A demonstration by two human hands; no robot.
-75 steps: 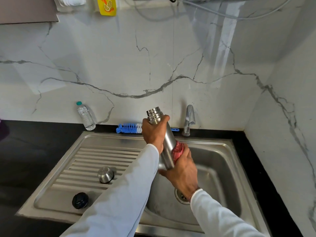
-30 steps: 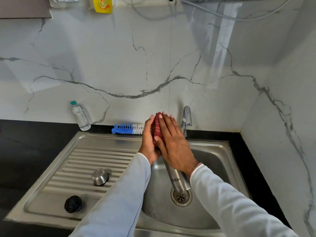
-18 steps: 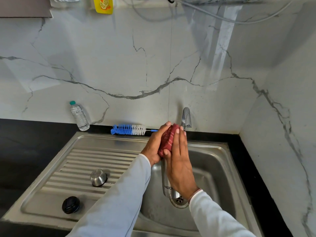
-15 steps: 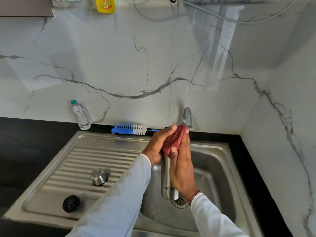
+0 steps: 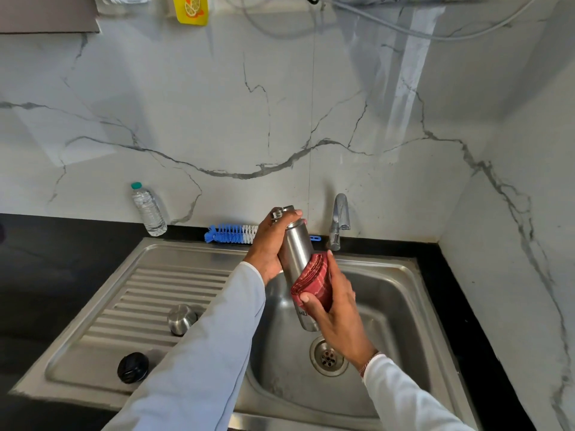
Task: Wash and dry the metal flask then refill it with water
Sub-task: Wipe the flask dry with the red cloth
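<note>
Over the sink basin [image 5: 389, 306], the metal flask [image 5: 297, 253] is held neck-up, tilted slightly left. Left hand [image 5: 270, 247] grips its upper body just below the open threaded neck, fingers curled round it. Right hand [image 5: 334, 309] grips a folded red cloth [image 5: 312, 281] and presses it against the flask's right side, mid-body. Partial lettering "MIL" readable near the flask base; rest hidden by the thumb. Steel cap [image 5: 181, 318] and black lid [image 5: 133, 367] lie on the drainboard [image 5: 149, 281], toward its front edge. Blue-white bottle brush [image 5: 230, 233] along the sink's back rim; plastic water bottle [image 5: 148, 209] at the back left corner. Versus 0.5 s ago: flask was inverted, base down, cloth at the top; now flipped neck-up, cloth lower on the body
</note>
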